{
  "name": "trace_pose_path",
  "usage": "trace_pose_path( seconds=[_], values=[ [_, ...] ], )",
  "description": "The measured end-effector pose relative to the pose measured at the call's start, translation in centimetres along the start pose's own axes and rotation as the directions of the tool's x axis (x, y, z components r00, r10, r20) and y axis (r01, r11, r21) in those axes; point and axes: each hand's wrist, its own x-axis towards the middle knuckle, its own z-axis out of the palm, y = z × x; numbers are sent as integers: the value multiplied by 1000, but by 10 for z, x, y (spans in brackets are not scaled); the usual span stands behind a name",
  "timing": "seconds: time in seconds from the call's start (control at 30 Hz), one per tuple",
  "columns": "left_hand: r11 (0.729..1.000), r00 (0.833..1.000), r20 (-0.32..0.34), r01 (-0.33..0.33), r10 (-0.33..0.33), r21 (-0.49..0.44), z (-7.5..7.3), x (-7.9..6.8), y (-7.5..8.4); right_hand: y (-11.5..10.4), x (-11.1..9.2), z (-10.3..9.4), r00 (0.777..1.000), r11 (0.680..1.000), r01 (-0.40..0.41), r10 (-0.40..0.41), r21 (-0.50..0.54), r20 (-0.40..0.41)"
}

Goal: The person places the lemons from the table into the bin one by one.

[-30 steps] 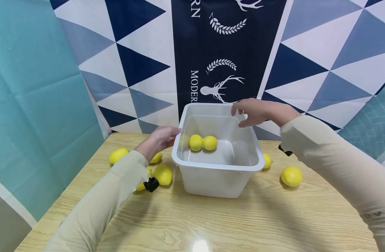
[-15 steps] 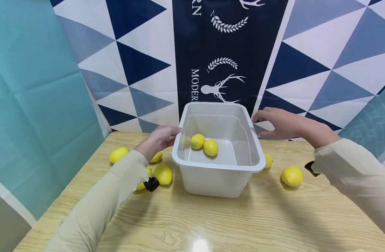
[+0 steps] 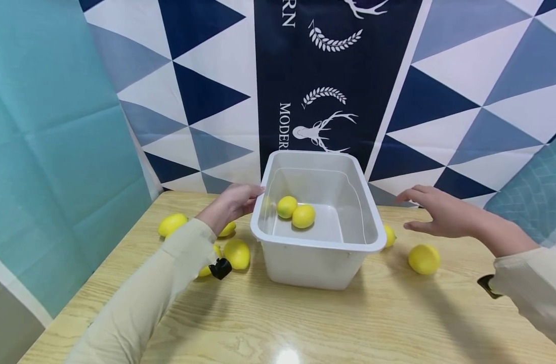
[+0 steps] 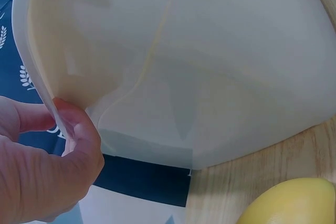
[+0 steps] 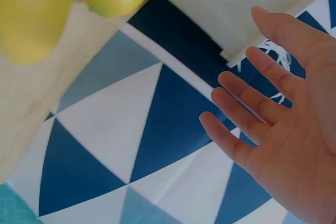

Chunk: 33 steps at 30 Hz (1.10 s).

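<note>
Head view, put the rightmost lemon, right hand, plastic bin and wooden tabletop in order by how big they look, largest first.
1. Wooden tabletop
2. Plastic bin
3. Right hand
4. Rightmost lemon

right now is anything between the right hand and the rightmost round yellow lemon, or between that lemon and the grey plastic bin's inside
Nothing visible stands between the right hand and the rightmost round yellow lemon. Toward the grey plastic bin, another yellow lemon lies near the path, and the bin's right wall stands between.

Two lemons [image 3: 303, 216] in bin [image 3: 310, 265]; more lemons [image 3: 424, 259] left, right.
</note>
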Motion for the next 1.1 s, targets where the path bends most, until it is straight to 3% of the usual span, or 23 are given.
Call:
trace_pose_path(
  seconds=[0.23,0.6,0.87,1.1],
  values=[
    [1000,1000,-10,15,-15,-11,2,2,-4,16,-16,15,1000,1000,-9,9,-15,7],
    [1000,1000,-18,9,-9,-4,2,4,-1,51,-29,46,993,987,115,-119,-109,-28],
    [1000,1000,-15,0,0,-10,2,1,-2,61,-39,64,992,988,126,-127,-91,-3],
    [1000,1000,-10,-6,6,9,2,1,-2,68,-43,81,976,972,219,-220,-88,4]
  ],
)
